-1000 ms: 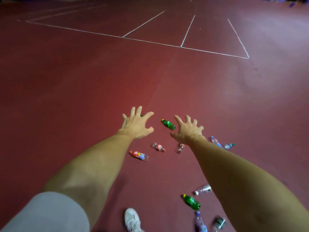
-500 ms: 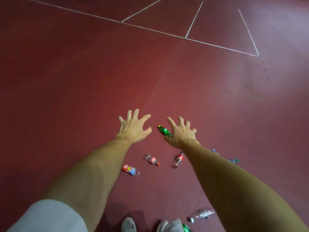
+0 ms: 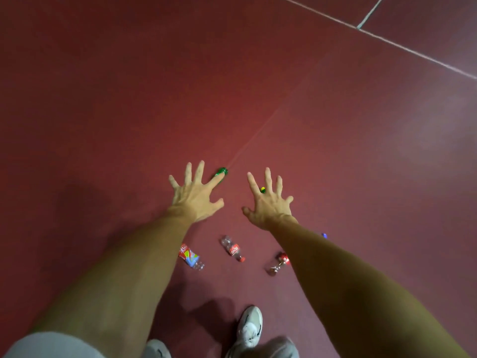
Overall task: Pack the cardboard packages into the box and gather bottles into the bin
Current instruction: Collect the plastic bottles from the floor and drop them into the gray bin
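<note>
Red flooring (image 3: 103,99) carries the bottles, all lying on their sides. Left hand (image 3: 196,200) and right hand (image 3: 268,205) reach forward above it, palms down. Each grip has straight, splayed fingers and holds nothing. A green bottle (image 3: 221,172) shows past the left index fingertip, long axis lower left to upper right, with its near end hidden. Nearer the feet lie three clear bottles. The colourful-label bottle (image 3: 189,258) runs upper left to lower right, its upper end behind the left forearm. The red-label bottle (image 3: 233,249) points its red cap to the lower right. The third bottle (image 3: 280,263) runs upper right to lower left, partly behind the right forearm.
</note>
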A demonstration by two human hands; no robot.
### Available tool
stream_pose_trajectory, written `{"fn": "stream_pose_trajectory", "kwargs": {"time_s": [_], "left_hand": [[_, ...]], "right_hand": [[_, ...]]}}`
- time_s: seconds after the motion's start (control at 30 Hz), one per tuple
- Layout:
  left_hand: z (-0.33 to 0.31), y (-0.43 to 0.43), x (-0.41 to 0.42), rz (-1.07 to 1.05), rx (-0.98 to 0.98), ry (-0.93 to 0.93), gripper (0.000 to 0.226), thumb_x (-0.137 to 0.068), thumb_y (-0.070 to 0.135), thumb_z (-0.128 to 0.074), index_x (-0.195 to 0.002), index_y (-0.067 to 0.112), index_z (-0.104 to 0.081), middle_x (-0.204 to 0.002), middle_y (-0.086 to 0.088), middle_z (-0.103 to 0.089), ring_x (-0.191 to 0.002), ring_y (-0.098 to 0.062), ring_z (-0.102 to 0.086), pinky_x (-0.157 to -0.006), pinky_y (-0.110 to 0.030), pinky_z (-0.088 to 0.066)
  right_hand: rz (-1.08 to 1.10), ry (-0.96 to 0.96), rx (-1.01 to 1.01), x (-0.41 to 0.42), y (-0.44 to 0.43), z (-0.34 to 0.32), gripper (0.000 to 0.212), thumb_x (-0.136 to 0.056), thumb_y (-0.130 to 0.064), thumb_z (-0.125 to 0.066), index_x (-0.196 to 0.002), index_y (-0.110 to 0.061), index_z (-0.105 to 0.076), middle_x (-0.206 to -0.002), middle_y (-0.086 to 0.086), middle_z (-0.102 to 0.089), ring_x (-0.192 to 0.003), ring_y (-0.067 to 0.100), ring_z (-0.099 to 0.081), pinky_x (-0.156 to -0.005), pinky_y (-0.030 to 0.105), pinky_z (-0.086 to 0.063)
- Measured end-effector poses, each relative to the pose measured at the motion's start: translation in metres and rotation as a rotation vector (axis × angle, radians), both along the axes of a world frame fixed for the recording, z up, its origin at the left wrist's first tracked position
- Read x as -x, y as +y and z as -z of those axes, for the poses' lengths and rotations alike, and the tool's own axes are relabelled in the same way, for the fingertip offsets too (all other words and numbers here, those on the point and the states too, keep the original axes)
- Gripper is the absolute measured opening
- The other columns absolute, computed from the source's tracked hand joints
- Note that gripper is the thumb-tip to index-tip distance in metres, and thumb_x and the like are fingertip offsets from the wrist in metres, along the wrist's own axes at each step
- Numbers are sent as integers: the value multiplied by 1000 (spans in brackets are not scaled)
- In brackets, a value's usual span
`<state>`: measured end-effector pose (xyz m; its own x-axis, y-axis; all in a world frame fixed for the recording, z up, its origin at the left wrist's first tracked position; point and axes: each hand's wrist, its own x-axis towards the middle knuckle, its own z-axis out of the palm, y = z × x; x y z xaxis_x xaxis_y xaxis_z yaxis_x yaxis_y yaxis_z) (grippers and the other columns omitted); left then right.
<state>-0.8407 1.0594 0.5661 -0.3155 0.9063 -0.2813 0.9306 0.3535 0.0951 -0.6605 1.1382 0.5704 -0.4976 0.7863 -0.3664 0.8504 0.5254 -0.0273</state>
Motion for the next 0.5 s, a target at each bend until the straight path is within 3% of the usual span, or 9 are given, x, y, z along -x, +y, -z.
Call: {"fn": "stream_pose_trajectory", "kwargs": {"time_s": [0.5], "left_hand": [[418,-17,30,-43,52,-56,78,-86,67,-52,-151,56,-10,-166,-3,13,-152,-33,9,-114,-70,-13]], "right_hand": [[-50,-85,65,37,13,423,96,-89,-65,-53,-155,-43,13,-164,7,10,-148,42,-5,-106,66,-32]]}}
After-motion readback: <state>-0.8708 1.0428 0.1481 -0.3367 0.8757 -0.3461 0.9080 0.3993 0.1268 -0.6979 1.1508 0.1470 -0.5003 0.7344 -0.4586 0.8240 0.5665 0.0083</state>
